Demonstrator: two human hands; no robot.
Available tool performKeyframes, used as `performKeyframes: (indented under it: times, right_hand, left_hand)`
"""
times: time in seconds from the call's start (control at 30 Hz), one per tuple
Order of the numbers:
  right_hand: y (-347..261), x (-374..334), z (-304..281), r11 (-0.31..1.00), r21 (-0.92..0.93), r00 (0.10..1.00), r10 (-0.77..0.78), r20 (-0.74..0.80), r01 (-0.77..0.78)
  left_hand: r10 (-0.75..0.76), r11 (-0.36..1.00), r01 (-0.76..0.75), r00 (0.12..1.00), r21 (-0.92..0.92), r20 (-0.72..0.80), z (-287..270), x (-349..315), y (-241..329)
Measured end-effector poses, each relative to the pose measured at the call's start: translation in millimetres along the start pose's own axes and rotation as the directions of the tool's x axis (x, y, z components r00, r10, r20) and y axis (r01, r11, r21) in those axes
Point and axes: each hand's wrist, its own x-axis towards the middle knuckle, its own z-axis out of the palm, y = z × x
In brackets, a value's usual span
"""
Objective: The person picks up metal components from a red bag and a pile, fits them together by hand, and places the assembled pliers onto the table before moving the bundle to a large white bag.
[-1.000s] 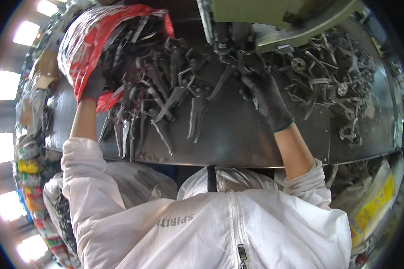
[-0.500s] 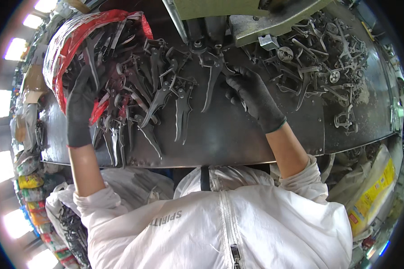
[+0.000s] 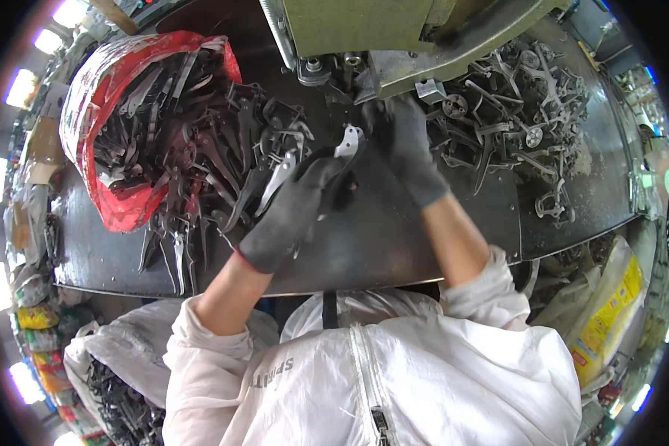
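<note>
2 gloved hands have shifted: the left hand (image 3: 293,208) is out of the bag and over the middle of the metal table (image 3: 424,260), while the right hand (image 3: 410,152) has come up beneath the green machine (image 3: 357,26). The handle piece at the machine's front is gone from there, so I judge a change of pieces is under way. The left fingers are closed around a silver metal plate (image 3: 349,143) with small holes, its end jutting past them toward the machine. The right fingertips are blurred and shadowed; I cannot tell whether they grip anything.

The red-and-white bag (image 3: 130,215) lies open on its side, packed with dark flat metal parts (image 3: 145,111). Handle pieces (image 3: 208,163) heap beside its mouth. Below the table, a white sack (image 3: 123,353) holds more dark metal parts.
</note>
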Motion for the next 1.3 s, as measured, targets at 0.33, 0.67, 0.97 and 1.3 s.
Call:
performKeyframes:
  times: [0.33,0.67,0.97,1.3]
  right_hand:
    - [103.6,65.5,19.6,0.907,-0.421,0.976,0.084,0.203,0.01]
    - [-25.7,14.1,-49.7,0.758,0.4,0.856,0.43,0.287,-0.515]
    - [-43.3,-7.5,-39.5,0.682,0.475,0.83,0.428,0.358,-0.557]
    - [-45.7,-10.3,-25.7,0.846,0.359,0.9,0.279,0.335,-0.396]
  left_hand:
    - [0.206,0.876,-0.195,0.978,-0.442,-0.023,-48.6,46.1,-71.6]
    - [0.033,0.952,0.01,0.99,0.307,-0.137,-33.6,36.8,-10.3]
    - [0.456,0.709,-0.468,0.875,0.528,0.164,-61.4,87.5,-27.5]
    - [0.128,0.904,-0.102,0.991,0.414,-0.034,-30.2,69.1,22.0]
